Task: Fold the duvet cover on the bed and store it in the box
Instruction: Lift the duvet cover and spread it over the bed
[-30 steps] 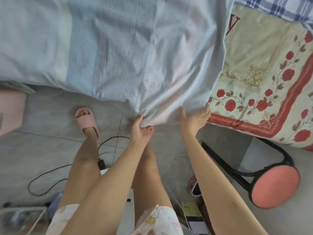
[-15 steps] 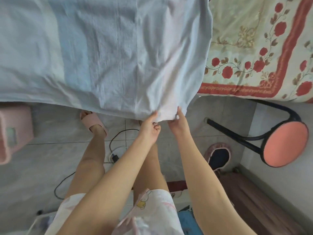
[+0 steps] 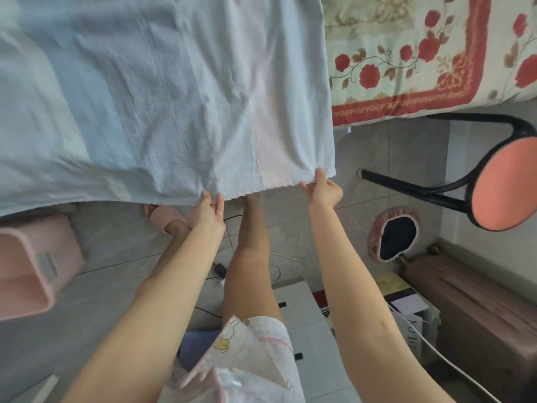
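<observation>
A floral quilt [image 3: 406,68] lies beyond the fingers [image 3: 319,174]. The left hand [image 3: 210,209] and right hand [image 3: 324,191] pinch the duvet cover [image 3: 174,97] hem, apart; a slack pinch risks dropping it floorward.

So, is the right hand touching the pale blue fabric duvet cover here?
Touching. The head view shows the right hand pinching the pale blue fabric duvet cover at its lower corner, thumb over the hem.
</observation>
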Demonstrator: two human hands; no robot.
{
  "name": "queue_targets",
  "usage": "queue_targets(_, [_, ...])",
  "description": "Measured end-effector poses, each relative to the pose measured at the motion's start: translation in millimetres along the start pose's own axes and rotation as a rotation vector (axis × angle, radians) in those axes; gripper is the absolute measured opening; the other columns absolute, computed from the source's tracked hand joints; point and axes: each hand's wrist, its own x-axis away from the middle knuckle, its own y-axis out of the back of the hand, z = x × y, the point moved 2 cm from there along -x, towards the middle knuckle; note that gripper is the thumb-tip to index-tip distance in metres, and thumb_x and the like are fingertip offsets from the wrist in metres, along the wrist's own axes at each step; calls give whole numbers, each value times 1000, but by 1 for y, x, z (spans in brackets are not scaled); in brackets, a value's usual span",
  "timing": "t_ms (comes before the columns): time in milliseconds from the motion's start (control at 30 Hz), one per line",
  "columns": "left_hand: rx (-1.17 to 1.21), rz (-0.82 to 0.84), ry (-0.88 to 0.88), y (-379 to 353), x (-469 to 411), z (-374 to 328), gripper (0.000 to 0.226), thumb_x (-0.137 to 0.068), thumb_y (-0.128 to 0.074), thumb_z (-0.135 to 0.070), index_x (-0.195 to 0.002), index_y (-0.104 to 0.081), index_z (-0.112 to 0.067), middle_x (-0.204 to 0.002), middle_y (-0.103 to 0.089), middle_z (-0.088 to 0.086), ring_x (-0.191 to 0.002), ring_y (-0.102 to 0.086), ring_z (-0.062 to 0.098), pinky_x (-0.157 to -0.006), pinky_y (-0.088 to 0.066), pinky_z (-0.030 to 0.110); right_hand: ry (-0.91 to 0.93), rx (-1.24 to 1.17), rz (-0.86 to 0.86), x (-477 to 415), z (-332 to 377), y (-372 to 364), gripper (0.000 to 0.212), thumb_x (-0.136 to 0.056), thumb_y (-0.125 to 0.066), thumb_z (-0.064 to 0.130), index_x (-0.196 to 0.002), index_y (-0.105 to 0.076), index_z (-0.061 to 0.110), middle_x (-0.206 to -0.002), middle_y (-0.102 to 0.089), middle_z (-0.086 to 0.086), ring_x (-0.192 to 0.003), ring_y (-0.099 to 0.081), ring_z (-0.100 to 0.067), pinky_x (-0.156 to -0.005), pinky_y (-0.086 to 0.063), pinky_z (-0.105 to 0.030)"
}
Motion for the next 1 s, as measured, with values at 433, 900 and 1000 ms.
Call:
queue_targets(433, [-250, -86, -84, -3, -6, -4, 20, -87, -69, -22, -75, -54, -14, -68, -47, -7, -52, -39, 1, -38, -33, 9, -193, -77, -151, 15, -1, -6, 32, -87, -68, 16, -63, -50, 6, -57, -49, -3, -36, -48, -12, -42, -46, -19])
queue_targets(900, [217, 509, 125, -7, 4, -56, 12, -87, -54, -13, -95, -61, -8, -89, -70, 6, -87, -65, 20, -84, -51, 29, -514, -378, 570, 50, -4, -40, 29, -94, -54, 35, -107, -64, 11, -106, -70, -8, -105, -63, -23, -89, -51, -33])
queue_targets(1000, [148, 490, 89, -10, -2, -82, 26, -91, -56, -27, -108, -61, -9, -108, -67, 11, -104, -62, 25, -94, -49, 37, -452, -423, 674, 65, 10, -49, 41, -91, -54, 27, -128, -55, 9, -133, -56, -10, -128, -49, -25, -109, -37, -40])
